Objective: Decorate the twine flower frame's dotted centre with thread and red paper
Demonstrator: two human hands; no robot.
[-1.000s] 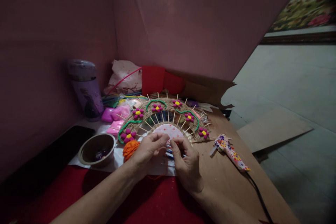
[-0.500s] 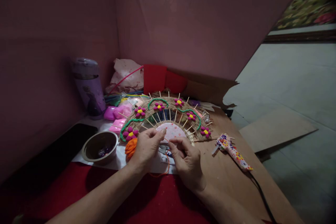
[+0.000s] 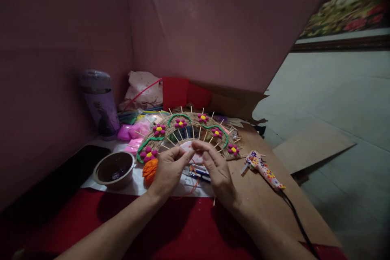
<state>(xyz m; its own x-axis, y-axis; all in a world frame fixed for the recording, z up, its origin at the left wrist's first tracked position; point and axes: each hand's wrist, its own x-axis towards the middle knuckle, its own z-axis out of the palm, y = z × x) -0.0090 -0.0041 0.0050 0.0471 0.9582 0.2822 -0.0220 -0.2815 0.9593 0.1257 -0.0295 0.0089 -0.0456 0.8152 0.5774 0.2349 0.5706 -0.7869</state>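
A half-round woven fan [image 3: 170, 130] of twine and wooden sticks lies on the table, trimmed with pink clay flowers and a green cord. My left hand [image 3: 167, 170] and my right hand [image 3: 215, 168] meet just in front of its pink centre. Both pinch fingertips together at the same spot, where an orange thread [image 3: 190, 189] hangs down between them. An orange ball of thread [image 3: 150, 169] rests beside my left hand. Pens or small tools [image 3: 198, 172] lie under my hands.
A brown bowl [image 3: 102, 170] stands at the left, a purple bottle [image 3: 100, 103] behind it, a black phone [image 3: 67, 174] near the wall. A patterned glue gun [image 3: 262, 169] with a black cord lies to the right. Pink clay packets, a red box and cardboard walls are behind.
Both hands have risen slightly and moved up towards the fan's centre, fingertips now closer together. The orange thread now shows hanging below them.
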